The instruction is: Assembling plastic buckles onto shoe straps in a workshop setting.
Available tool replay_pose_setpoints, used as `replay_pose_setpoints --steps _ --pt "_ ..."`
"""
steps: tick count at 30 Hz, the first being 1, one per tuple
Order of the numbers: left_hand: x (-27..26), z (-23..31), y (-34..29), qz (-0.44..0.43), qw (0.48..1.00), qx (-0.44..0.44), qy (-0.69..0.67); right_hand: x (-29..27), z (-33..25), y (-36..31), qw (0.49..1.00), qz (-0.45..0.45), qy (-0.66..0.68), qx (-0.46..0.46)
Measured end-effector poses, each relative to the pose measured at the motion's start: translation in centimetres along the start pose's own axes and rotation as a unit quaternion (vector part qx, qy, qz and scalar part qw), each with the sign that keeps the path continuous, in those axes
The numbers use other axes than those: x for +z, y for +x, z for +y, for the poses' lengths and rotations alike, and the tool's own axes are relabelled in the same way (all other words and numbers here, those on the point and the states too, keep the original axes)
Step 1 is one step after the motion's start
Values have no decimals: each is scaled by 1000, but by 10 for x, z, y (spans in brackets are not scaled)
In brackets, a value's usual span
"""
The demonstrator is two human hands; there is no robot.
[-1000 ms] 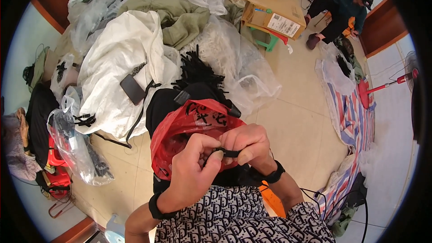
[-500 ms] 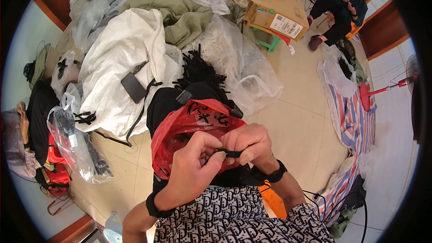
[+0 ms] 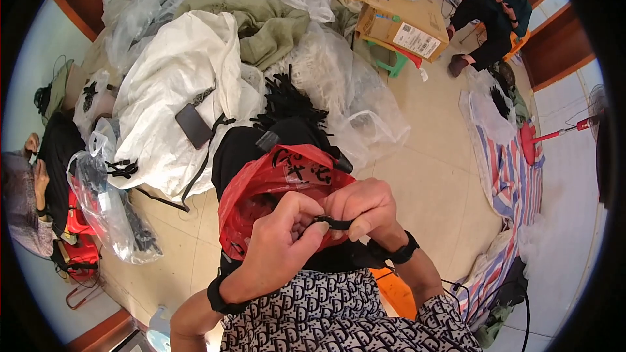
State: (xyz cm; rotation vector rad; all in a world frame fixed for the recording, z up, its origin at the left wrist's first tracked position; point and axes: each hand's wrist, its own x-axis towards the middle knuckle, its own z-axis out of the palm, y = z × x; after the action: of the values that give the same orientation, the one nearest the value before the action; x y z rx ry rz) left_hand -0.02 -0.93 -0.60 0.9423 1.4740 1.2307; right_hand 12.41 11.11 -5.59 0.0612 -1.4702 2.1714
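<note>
A short black strap (image 3: 338,223) with what looks like a small buckle at its left end is stretched between my two hands. My left hand (image 3: 279,233) pinches the buckle end between thumb and fingers. The other end is gripped in my right hand (image 3: 366,207), its thumb pressed on the strap. Just beneath them an opened red plastic bag (image 3: 251,186) lies across my lap; what is inside it is mostly hidden. Beyond the bag, a pile of black strap pieces (image 3: 290,103) rests by my knees.
White sacks (image 3: 176,85) and clear plastic bags heap up ahead, with a dark phone-like slab (image 3: 193,126) on one. A cardboard box (image 3: 404,26) stands at the far right near a seated person (image 3: 502,13). Another person's hands (image 3: 40,182) show at the left edge. Striped sheeting (image 3: 502,156) lies right.
My hands have barely moved and keep the same hold on the strap. The person at the left edge has shifted their hands.
</note>
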Motion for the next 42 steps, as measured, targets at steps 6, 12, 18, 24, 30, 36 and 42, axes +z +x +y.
replay_pose_setpoints --steps 6,12,18,24,30,36,42 --pt "-2 -6 0 2 998 39 52 1 0 2 1000 6 -7 8" --pt "-3 -4 -2 22 997 31 61 0 -2 3 1000 4 -25 14" --pt "-3 -10 2 20 995 57 76 0 -10 4 994 -2 -106 36" --pt "-1 -14 1 63 990 41 116 11 -26 10 936 -21 -352 3" --pt "3 -18 -1 97 972 148 157 29 -27 11 840 -25 -529 -118" --pt "-8 -12 -7 19 1000 4 -10 21 -36 11 901 -65 -426 -59" --pt "-4 -16 -8 12 998 22 -50 17 -25 9 965 24 -259 43"
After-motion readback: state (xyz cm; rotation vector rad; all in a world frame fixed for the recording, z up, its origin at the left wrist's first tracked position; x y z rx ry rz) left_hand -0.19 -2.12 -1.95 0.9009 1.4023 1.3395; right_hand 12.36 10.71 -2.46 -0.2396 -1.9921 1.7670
